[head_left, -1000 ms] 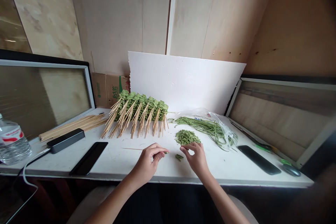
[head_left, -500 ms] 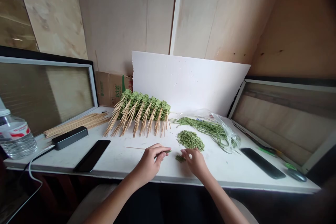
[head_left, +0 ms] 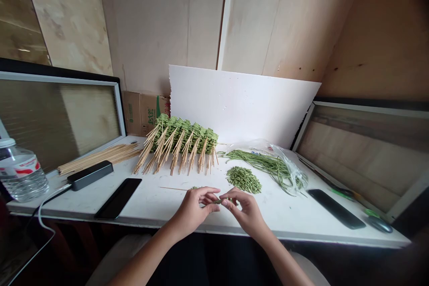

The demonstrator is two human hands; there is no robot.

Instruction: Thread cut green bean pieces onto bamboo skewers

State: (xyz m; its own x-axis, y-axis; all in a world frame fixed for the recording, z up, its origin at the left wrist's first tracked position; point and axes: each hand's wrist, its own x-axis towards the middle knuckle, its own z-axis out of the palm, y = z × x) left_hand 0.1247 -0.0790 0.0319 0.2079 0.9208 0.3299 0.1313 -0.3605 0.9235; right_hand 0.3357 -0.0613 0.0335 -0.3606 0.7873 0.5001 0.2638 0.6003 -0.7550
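Our left hand grips a bamboo skewer beside our right hand, which pinches cut long-bean bits (threading, we guess), so next needs a straight, gentle push.

A thin skewer is held by the left hand, and a green bean piece is pinched where the left fingertips are met by the right hand. On the table, cut pieces are heaped beyond, and loaded skewers are stacked farther left.
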